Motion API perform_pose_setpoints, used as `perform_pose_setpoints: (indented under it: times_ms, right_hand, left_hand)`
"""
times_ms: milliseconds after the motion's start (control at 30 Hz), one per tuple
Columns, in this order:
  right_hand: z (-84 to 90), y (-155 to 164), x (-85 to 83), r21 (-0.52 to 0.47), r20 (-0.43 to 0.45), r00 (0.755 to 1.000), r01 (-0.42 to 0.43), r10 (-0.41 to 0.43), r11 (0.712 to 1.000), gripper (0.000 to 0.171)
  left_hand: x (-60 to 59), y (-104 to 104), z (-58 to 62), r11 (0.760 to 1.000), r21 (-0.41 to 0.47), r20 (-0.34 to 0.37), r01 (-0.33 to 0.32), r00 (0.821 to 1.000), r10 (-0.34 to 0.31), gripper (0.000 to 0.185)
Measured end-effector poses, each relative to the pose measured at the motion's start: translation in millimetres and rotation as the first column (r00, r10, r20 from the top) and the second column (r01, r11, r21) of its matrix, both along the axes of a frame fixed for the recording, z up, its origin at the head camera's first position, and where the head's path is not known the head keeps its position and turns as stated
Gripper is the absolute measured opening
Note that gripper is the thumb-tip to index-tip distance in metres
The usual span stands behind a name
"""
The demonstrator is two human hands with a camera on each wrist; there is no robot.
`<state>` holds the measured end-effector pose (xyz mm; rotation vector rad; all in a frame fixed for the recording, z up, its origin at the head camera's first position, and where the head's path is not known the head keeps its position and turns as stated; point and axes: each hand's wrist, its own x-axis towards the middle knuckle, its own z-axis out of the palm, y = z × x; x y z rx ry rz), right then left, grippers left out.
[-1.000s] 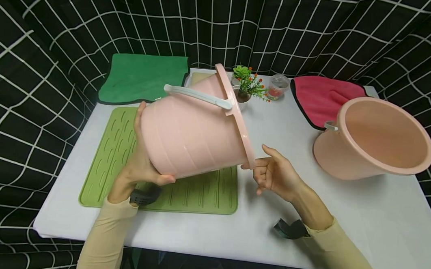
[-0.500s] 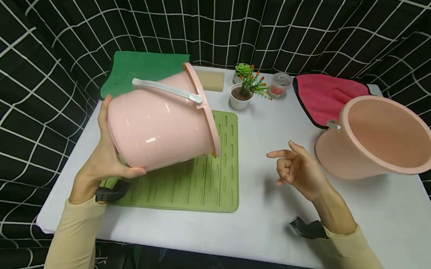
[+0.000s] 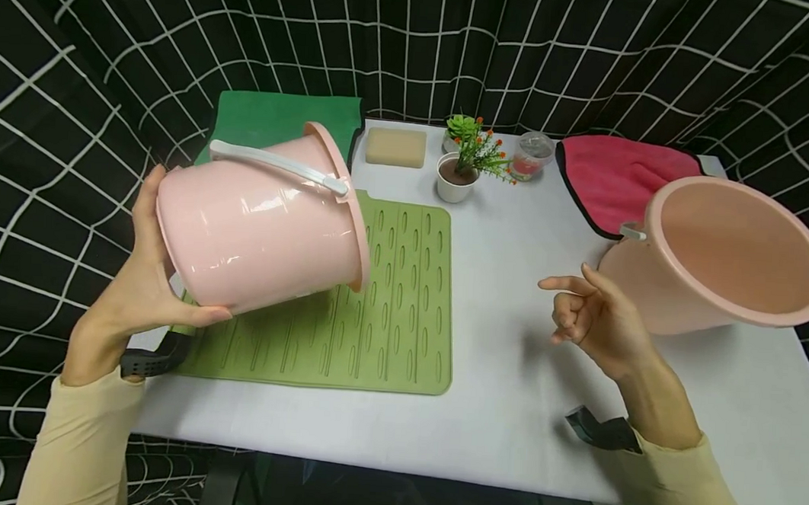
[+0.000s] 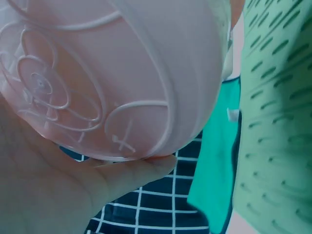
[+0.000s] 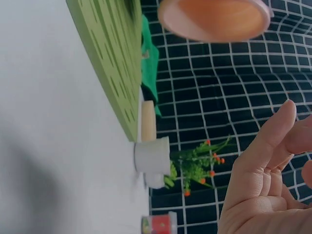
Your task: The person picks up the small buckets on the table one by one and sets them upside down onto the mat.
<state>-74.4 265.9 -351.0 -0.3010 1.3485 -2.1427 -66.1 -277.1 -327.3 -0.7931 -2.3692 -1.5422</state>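
Note:
My left hand [image 3: 138, 277] grips a pink plastic bucket [image 3: 261, 230] round its base, thumb below and fingers above. The bucket is tilted on its side over the green ribbed mat [image 3: 402, 306], its mouth toward the right and its white handle [image 3: 279, 160] lying along the upper side. In the left wrist view the moulded underside [image 4: 97, 73] of the bucket fills much of the picture. My right hand [image 3: 603, 320] hovers over the white table, fingers loosely bent and holding nothing. Beside it a second pink bucket [image 3: 670, 297] leans with its mouth facing up and toward me.
A green cloth [image 3: 288, 115] lies behind the mat, near a beige block [image 3: 396, 147]. White potted plants [image 3: 456, 183] and a clear lidded cup [image 3: 531, 156] stand at the back. A red cloth [image 3: 607, 179] lies by the second bucket. Black gridded curtains surround the table.
My left hand has carried the bucket leftward, uncovering the block and plants. My right hand has come away from the bucket's rim and moved right, toward the second bucket.

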Motion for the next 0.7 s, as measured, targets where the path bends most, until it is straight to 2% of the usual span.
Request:
perform_pose_setpoints:
  times_ms: [200, 333, 433, 567, 700]
  right_hand:
    - [-2.6, 6.5, 1.5, -0.029, -0.008, 1.0, 0.028, -0.028, 0.999, 0.065]
    - [-5.2, 9.9, 2.5, -0.069, -0.015, 1.0, 0.022, -0.023, 0.997, 0.066]
    - [-7.7, 13.1, 3.7, -0.095, -0.021, 1.0, 0.01, -0.013, 0.995, 0.067]
    - [-10.9, 17.6, 4.3, -0.147, -0.032, 0.999, -0.016, 0.012, 0.989, 0.069]
    - [-13.2, 21.0, 4.5, -0.2, -0.033, 0.999, -0.018, 0.011, 0.98, 0.069]
  left_hand:
    - [0.5, -11.9, 17.1, 0.984, -0.166, 0.042, -0.062, 0.997, 0.07, 0.164]
    - [4.8, -18.3, 24.0, 0.973, -0.21, 0.12, -0.099, 0.985, 0.126, 0.165]
    - [6.7, -24.3, 26.9, 0.958, -0.261, 0.123, -0.119, 0.98, 0.155, 0.166]
    - [7.4, -34.9, 28.8, 0.926, -0.347, 0.077, -0.145, 0.98, 0.183, 0.169]
    - [9.0, -43.7, 30.9, 0.909, -0.386, 0.093, -0.158, 0.974, 0.209, 0.17]
